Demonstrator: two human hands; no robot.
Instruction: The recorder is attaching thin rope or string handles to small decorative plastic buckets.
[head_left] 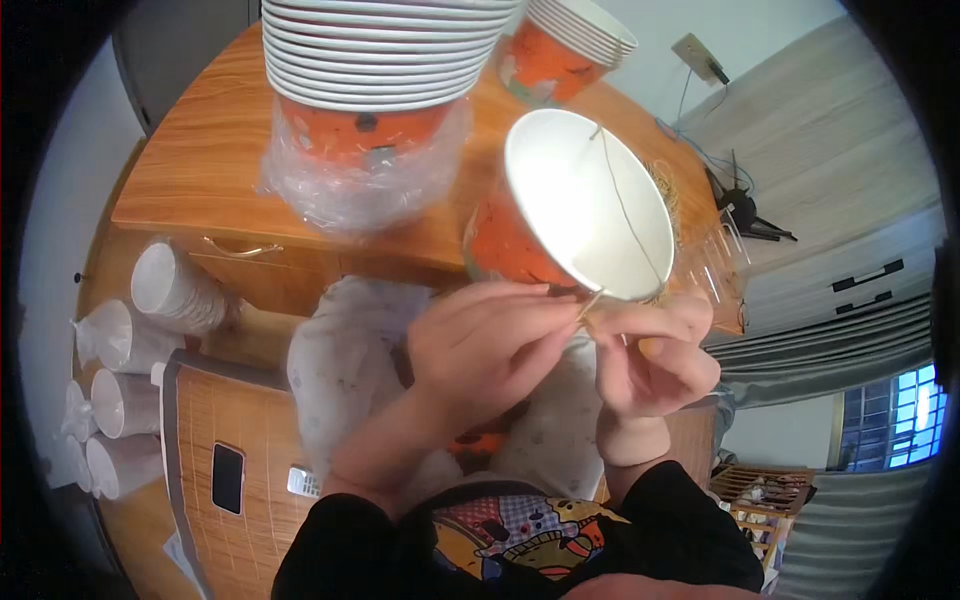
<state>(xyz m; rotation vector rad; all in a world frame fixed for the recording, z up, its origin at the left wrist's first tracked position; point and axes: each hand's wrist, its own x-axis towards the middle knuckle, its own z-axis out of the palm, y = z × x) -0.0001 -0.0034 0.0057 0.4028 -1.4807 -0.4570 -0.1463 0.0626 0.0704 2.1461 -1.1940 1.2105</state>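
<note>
A paper bucket (545,190), white inside and orange outside, leans toward me at the table's front edge. A thin tan cord (622,200) runs across its mouth from the far rim to the near rim. Just below that near rim, my left hand (490,340) is closed in a pinch on the cord's short end, its fingertips against the bucket's side. My right hand (655,360) meets it there, thumb and forefinger pinched on the same cord, the other fingers curled. The fingertips partly hide where the cord meets the rim.
On the wooden table (190,180) stand a tall stack of buckets (390,60) in clear plastic wrap and a shorter stack (565,50). Loose cords (662,185) lie to the right. At lower left are a phone (228,478) and several stacks of white tubs (165,285).
</note>
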